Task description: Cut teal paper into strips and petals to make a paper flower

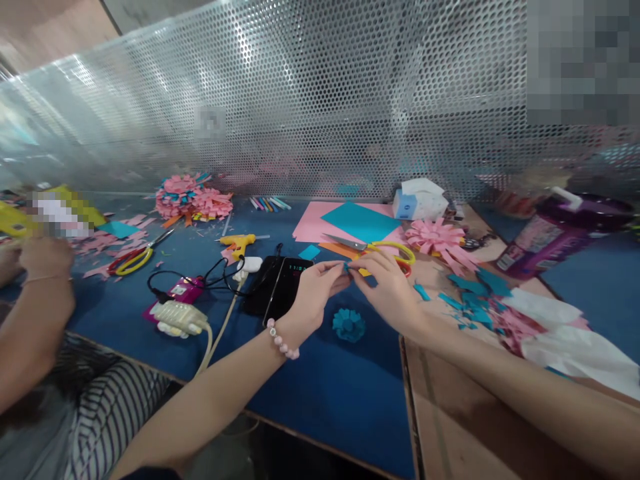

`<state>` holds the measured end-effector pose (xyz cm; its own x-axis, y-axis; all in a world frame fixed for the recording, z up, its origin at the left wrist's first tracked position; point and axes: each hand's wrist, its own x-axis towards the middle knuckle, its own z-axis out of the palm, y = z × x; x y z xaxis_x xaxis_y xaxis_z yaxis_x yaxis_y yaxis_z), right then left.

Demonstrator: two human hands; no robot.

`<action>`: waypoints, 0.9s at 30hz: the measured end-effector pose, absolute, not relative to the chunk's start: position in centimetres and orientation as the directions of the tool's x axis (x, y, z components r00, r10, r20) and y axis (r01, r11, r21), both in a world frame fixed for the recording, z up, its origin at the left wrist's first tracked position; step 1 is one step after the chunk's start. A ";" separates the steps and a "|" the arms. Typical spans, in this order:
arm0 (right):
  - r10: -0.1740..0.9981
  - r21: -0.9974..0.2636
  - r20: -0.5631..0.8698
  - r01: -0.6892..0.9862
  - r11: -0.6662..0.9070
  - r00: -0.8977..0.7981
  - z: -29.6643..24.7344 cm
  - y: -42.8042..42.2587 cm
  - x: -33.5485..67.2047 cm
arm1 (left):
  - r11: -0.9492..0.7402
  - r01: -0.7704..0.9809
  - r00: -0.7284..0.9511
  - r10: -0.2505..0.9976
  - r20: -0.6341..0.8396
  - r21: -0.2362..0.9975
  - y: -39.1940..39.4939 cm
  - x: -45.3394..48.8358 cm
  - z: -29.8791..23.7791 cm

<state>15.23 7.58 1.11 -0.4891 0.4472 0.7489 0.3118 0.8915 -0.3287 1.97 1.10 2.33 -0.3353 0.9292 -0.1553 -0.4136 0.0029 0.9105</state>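
My left hand [316,287] and my right hand [387,287] meet above the blue table [325,393], fingertips pinched together on a small teal paper piece [346,267]. A bead bracelet circles my left wrist. Just below the hands lies a teal paper flower [349,325]. Yellow-handled scissors [380,249] lie right behind my right hand, partly hidden by it. A black phone [285,287] lies beside my left hand.
Pink and teal paper sheets [350,223], a pink paper flower [437,237], a tissue box [419,200], teal scraps [470,293], a yellow glue gun [239,243], a power strip [177,317] and a purple bottle [545,243] crowd the table. A co-worker's arm [30,300] rests at left.
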 end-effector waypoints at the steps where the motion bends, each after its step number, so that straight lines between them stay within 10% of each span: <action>1: 0.420 -0.280 0.759 0.334 0.900 -0.497 1.0 7.6 15.3 | 0.001 -0.432 -0.325 0.933 -0.157 0.902 1.1 2.0 2.3; 14: 0.357 -0.152 0.775 0.396 0.906 -0.521 0.5 7.3 15.4 | -0.045 -0.507 -0.262 0.960 -0.104 0.861 0.9 2.1 2.5; 22: 0.451 -0.385 0.744 0.235 0.892 -0.493 0.7 7.2 15.4 | -0.067 -0.515 -0.279 0.956 -0.093 0.855 1.1 1.9 2.3; 27: 0.729 -0.752 0.559 0.129 0.646 -0.395 1.5 7.4 15.4 | -0.092 -0.452 -0.335 0.939 -0.074 0.887 1.1 1.8 2.6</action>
<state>15.37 7.41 1.52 -0.3951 0.7292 0.5587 0.1293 0.6463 -0.7521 1.83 1.08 2.57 -0.3352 0.9393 -0.0736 -0.4523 -0.0919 0.8871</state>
